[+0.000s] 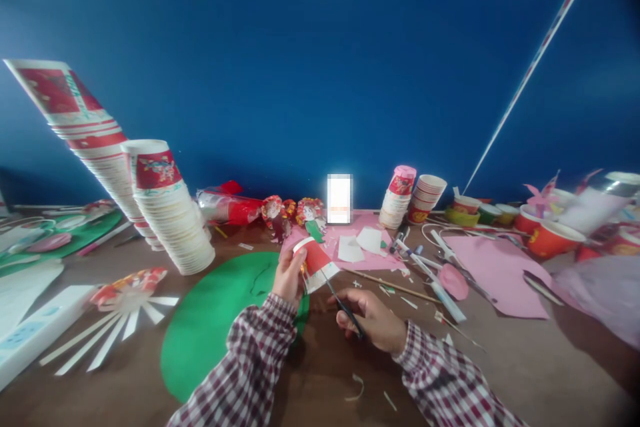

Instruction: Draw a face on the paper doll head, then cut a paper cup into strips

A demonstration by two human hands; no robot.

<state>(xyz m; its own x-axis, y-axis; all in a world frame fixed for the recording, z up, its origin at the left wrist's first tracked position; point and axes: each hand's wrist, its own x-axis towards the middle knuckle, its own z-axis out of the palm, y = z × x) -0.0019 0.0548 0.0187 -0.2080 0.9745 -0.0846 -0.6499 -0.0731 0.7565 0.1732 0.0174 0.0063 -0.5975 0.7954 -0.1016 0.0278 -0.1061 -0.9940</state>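
Between my thumb and fingers, my left hand (289, 275) grips a red and white paper cup (318, 260), tilted over the table. My right hand (373, 320) is closed around the dark handles of a pair of scissors (346, 307). Their blades reach up to the cup's lower edge and touch it; how deep they cut I cannot tell. Under my left forearm lies a round green sheet (210, 320). Left of it is a cup cut into spread white strips (125, 310).
Tall stacks of paper cups (173, 213) stand at left, shorter stacks (395, 200) at back. Pink paper (500, 273), a wooden stick (390, 283) and paper scraps lie to the right. A white power strip (43, 333) lies at far left. Behind rises a blue partition (300, 80).
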